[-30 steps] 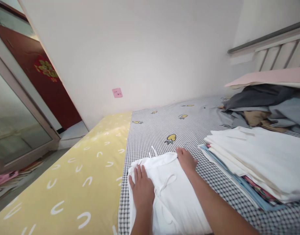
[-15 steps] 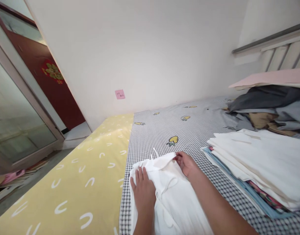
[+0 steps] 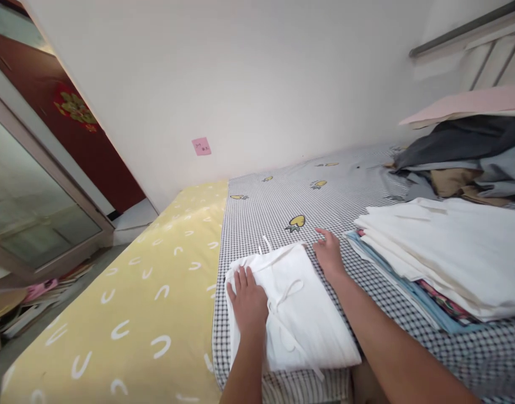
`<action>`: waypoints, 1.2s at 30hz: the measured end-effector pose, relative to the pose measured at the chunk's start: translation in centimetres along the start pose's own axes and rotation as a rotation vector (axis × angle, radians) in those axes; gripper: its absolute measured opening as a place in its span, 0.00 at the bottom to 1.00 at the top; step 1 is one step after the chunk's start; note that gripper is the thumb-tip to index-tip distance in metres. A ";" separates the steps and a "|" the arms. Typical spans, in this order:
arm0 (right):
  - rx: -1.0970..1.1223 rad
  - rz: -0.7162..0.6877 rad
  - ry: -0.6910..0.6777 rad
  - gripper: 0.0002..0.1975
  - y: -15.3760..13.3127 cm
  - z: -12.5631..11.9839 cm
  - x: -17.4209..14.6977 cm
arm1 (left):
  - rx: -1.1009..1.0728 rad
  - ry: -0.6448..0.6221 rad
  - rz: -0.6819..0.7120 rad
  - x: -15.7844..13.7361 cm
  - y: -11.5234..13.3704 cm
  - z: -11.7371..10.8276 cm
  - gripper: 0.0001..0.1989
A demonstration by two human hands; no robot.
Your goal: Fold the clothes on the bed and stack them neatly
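Observation:
A folded white garment (image 3: 310, 320) with thin tie strings lies on the checked bedsheet (image 3: 274, 216), close to the bed's front edge. Flat on its upper left part rests my left hand (image 3: 247, 300), fingers spread. My right hand (image 3: 328, 252) hovers just off the garment's far right corner, fingers partly extended and nothing in them. A bow of white string (image 3: 288, 294) shows on top of the cloth, and one loose end hangs over its near edge.
To the right sits a stack of folded clothes (image 3: 451, 252), white on top with blue and floral layers below. Behind it is a heap of grey and brown clothes (image 3: 463, 146) under a pink item (image 3: 472, 104). A yellow patterned cover (image 3: 156, 314) spreads at left.
My right hand has let go of the garment's far right corner and moved off to the right. The left hand stays on the cloth. The view has tipped downward, showing the garment's near edge.

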State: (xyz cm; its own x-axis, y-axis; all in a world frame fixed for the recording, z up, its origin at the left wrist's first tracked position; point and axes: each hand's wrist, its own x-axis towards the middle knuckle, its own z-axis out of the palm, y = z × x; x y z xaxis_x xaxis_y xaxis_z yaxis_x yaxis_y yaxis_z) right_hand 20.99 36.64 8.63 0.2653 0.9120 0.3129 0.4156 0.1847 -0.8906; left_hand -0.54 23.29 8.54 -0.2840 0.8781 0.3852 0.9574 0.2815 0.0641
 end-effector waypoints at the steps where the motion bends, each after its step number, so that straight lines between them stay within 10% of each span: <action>1: -0.018 -0.060 -0.004 0.28 -0.1 0.1 0.0 | -0.007 -0.004 -0.003 0.0 0.0 -0.1 0.28; 11: -0.225 -0.077 -0.082 0.05 0.3 1.9 0.1 | -0.012 -0.053 -0.020 0.1 -0.1 -0.1 0.28; 30: -0.299 -0.064 0.107 0.20 -0.9 -2.8 -1.1 | -0.066 -0.030 -0.006 0.1 -0.2 0.4 0.29; 36: -0.435 -0.463 0.000 0.24 -5.3 -1.4 -3.3 | -0.057 -0.030 -0.001 0.0 -0.1 0.0 0.29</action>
State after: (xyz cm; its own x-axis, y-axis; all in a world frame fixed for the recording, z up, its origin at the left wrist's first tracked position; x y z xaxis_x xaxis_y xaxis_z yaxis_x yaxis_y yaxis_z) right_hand 19.16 32.12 12.76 -0.0271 0.7732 0.6336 0.8030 0.3944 -0.4469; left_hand -0.64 23.26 8.53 -0.2859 0.8891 0.3574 0.9582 0.2609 0.1174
